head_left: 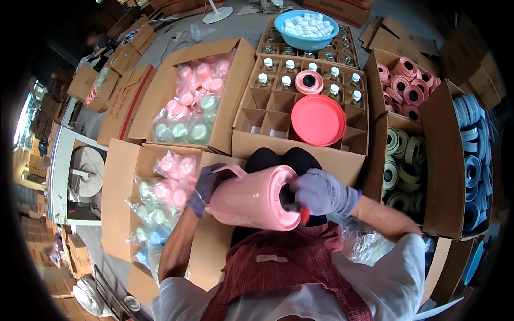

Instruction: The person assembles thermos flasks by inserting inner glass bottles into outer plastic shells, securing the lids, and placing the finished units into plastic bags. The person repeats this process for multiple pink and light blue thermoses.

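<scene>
While the jug (247, 199) tilts, cartons (350, 10) bear lettering (331, 5).

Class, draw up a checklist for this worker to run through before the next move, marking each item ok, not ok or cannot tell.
1. Left hand supporting the pink jug: ok, at the end away from the opening.
2. Right hand at the jug's open end: ok.
3. Jug upright: not ok, tipped onto its side.
4. Red item by the right hand firmly gripped: cannot tell, mostly hidden.
5. Divided carton uncovered: not ok, a red round dish lies across some cells.
</scene>
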A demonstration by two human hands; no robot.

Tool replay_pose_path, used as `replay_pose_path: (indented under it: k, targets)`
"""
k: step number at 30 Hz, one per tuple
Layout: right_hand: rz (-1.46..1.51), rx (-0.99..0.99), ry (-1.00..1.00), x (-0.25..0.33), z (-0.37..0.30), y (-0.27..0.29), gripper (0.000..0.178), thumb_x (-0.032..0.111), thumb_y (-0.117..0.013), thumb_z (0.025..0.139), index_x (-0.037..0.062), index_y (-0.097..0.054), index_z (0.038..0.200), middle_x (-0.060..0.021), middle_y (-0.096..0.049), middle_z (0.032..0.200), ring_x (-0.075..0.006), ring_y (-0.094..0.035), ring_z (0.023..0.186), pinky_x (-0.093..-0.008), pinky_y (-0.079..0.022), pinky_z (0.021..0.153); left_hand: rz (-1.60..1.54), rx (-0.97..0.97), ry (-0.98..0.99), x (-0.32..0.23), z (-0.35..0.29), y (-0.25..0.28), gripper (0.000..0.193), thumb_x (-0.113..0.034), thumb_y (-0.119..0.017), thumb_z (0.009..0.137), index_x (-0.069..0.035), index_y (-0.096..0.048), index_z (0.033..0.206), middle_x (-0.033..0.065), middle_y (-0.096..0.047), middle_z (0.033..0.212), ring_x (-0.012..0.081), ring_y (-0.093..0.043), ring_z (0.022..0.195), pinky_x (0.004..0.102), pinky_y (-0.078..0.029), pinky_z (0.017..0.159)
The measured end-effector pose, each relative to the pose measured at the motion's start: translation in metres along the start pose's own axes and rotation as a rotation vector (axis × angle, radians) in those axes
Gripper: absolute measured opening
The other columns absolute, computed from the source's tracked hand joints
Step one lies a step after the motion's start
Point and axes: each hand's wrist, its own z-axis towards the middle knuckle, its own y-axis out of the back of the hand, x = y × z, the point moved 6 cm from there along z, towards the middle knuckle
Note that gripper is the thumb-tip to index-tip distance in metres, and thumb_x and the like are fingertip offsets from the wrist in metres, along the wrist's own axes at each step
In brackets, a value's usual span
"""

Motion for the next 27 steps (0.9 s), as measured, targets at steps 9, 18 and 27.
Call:
replay_pose_path:
  k: [9, 18, 27]
  targets:
    - [1.051, -0.351, -1.208, -0.04, -0.083, -0.068, 0.021, 0.025, -0.062, 0.096, 0.0053, -0.055, 0.094, 0.0003, -0.057, 0.068, -0.0051, -0.053, 0.06, -0.0217, -0.043, 0.058, 0.737, -0.457, -0.838, -0.106, -0.012, -0.005, 0.016, -0.01, -0.056, 0.091, 0.0, -0.067, 0.099, 0.0152, -0.068, 0.095, 0.0309, -0.066, 0.093, 0.0357, -0.05, 0.086]
    - [0.087, -0.142, -1.299, -0.264, -0.152, -0.045, 0.033, 0.032, -0.068, 0.083, 0.0006, -0.059, 0.089, -0.0199, -0.062, 0.081, -0.0311, -0.064, 0.077, -0.0395, -0.049, 0.073, 0.827, -0.094, -1.008, -0.147, 0.008, -0.069, 0.013, -0.005, -0.068, 0.081, -0.002, -0.068, 0.093, 0.0129, -0.07, 0.104, 0.0346, -0.062, 0.115, 0.0485, -0.043, 0.105]
    - [0.057, -0.2, -1.258, -0.24, -0.205, 0.013, 0.037, 0.032, -0.066, 0.086, -0.0007, -0.061, 0.103, -0.0218, -0.065, 0.096, -0.0356, -0.064, 0.092, -0.0424, -0.05, 0.082, 0.665, 0.049, -0.643, -0.083, 0.052, -0.077, 0.048, -0.038, -0.061, 0.089, -0.006, -0.062, 0.126, 0.0189, -0.045, 0.144, 0.037, -0.038, 0.138, 0.0441, -0.028, 0.115]
